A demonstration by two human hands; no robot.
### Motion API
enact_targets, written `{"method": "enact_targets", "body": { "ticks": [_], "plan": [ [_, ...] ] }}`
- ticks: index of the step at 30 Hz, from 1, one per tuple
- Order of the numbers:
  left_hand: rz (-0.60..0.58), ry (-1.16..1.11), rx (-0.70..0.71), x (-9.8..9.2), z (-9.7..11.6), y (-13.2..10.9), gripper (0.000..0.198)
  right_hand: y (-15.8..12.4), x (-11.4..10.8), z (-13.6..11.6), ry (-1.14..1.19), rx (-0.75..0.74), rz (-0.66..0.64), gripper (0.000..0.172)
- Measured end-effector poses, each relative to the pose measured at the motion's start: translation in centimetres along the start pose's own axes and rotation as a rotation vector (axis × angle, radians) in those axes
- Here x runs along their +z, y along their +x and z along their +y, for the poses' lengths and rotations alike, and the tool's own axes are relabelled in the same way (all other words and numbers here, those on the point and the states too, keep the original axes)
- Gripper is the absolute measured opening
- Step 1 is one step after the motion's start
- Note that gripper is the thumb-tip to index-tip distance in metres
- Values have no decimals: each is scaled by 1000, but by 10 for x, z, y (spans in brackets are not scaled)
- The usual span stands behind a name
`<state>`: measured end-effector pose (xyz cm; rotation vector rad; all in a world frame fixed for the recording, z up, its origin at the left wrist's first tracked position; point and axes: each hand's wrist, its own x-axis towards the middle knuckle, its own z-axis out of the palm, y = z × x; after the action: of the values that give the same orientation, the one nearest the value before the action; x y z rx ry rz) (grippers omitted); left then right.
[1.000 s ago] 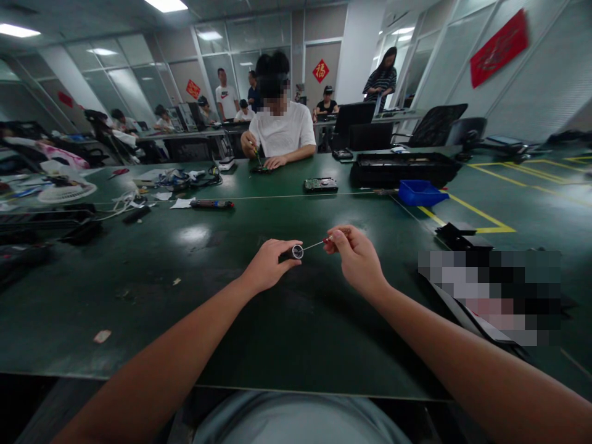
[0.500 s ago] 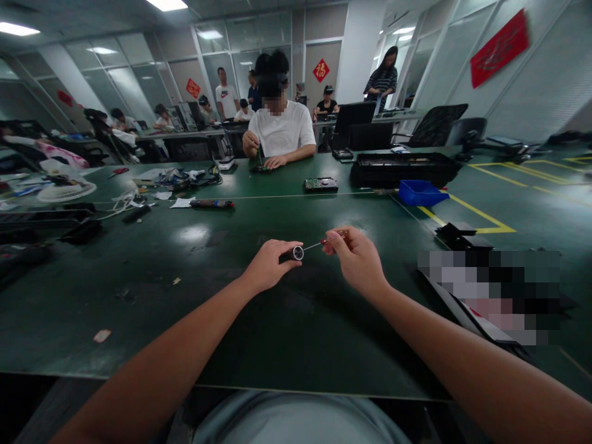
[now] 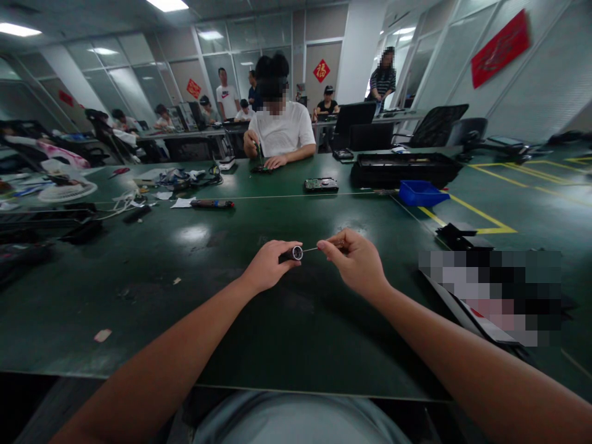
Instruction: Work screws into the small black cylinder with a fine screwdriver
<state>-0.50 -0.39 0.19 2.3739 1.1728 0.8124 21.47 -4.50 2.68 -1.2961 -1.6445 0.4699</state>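
Observation:
My left hand is closed around a short black cylinder with a silver ring on its end, which faces me. What the cylinder is, I cannot tell for sure; its other end is hidden by my fingers. To its right, my right hand grips a screwdriver with a thin metal shaft and a reddish-amber handle. The shaft points left, its tip at the ringed end of the cylinder. Whether the tip touches or reaches inside is too small to make out. Both hands are above the green table.
Across the table a co-worker handles a small dark item. A circuit-board device, a black tray and a blue bin lie beyond my hands. At the left are a pen-like tool and cables.
My right hand's fingers have rolled the screwdriver, and its handle now sits deeper in the hand with the shaft more level. My left hand and the cylinder look unchanged.

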Motion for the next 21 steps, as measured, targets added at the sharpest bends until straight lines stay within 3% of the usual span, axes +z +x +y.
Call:
{"method": "enact_targets", "body": {
  "ticks": [6, 10, 17, 21],
  "plan": [
    [0, 10, -11, 1, -4, -1, 41, -1, -2, -2, 84, -110, -66, 14],
    [-7, 18, -8, 1, -5, -1, 41, -1, -1, -1, 93, -108, -108, 11],
    [-32, 18, 9, 0, 0, 0, 40, -2, -2, -5, 86, -7, -74, 46],
    [-22, 16, -7, 0, 0, 0, 39, -1, -2, -5, -29, -9, -55, 40]
  ]
}}
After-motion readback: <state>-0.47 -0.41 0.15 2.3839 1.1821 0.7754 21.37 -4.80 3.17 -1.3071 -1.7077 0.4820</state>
